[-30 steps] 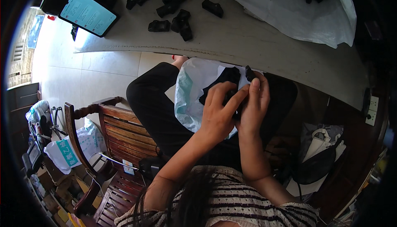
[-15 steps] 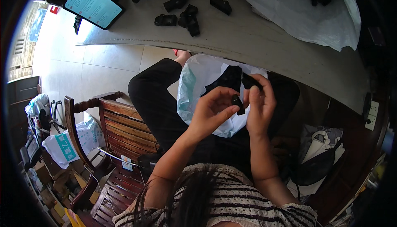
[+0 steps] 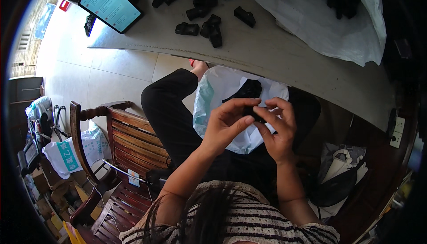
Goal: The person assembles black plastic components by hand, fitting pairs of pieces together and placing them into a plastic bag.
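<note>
Above the open white plastic bag on my lap, my two hands meet. My left hand is closed, pinching a small black plastic part between thumb and fingers. From the other side, my right hand has its fingertips on the same part, thumb below and fingers above. The fingers hide most of it, so I cannot tell whether it is one piece or two put together. Inside the bag, black pieces show behind my fingers.
Several black molded parts lie on the grey table ahead. A lit phone leans at its left; a white bag of black parts lies at its right. A wooden chair stands to my left, a wall socket far right.
My right hand has come down and in to meet the left. The separate black piece it held no longer shows apart from the left hand's part. The view has shifted slightly.
</note>
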### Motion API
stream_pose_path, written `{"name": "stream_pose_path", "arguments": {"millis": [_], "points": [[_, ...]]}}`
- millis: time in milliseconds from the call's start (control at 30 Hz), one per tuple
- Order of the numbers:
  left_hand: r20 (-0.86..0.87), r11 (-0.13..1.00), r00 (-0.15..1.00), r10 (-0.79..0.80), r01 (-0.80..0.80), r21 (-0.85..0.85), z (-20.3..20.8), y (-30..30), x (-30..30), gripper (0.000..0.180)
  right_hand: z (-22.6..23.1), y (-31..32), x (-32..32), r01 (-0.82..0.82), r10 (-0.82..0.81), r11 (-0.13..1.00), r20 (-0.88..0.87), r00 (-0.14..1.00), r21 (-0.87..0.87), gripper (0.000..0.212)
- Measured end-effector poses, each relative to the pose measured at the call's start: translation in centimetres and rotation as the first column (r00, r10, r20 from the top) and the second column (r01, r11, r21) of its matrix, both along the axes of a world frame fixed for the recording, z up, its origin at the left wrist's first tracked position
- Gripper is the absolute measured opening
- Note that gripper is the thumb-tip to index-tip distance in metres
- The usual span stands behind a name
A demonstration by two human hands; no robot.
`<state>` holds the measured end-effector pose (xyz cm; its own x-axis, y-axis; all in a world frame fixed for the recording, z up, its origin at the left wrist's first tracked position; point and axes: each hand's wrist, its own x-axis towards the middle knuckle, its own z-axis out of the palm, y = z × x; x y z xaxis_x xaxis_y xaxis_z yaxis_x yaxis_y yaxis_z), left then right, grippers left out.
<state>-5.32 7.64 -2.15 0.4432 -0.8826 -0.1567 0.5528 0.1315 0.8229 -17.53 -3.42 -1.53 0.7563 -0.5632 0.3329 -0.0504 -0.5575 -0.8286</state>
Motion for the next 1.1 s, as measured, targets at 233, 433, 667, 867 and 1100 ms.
{"name": "stream_pose_path", "arguments": {"millis": [233,433,667,867,1100], "points": [[0.277,0.991,0.961,0.016,-0.051,0.122,0.4,0.4,-0.5,0.039,-0.4,0.1,-0.9,-0.084,0.015,0.509,0.089,0.996,0.857,0.024],[0.906,0.973,0.423,0.008,-0.213,0.091,0.9,0.0,2.9,0.050,0.9,-2.1,0.1,-0.035,0.168,0.887,-0.251,0.953,0.461,0.030],[0.964,0.830,-0.214,-0.158,-0.557,0.012,1.8,-8.8,11.4,0.074,2.4,-20.3,8.3,0.382,-0.405,0.849,0.014,0.914,-0.366,0.051],[0.926,0.803,-0.201,-0.321,-0.576,0.153,2.1,-13.2,11.5,0.065,0.9,-36.7,11.1,0.586,-0.883,0.419,-0.161,0.441,-0.694,0.077],[0.939,0.920,-0.266,-0.217,-0.378,0.105,1.5,-12.6,12.5,0.040,-0.1,-33.2,10.9,0.471,-0.849,0.450,-0.201,0.489,-0.759,0.070]]}}
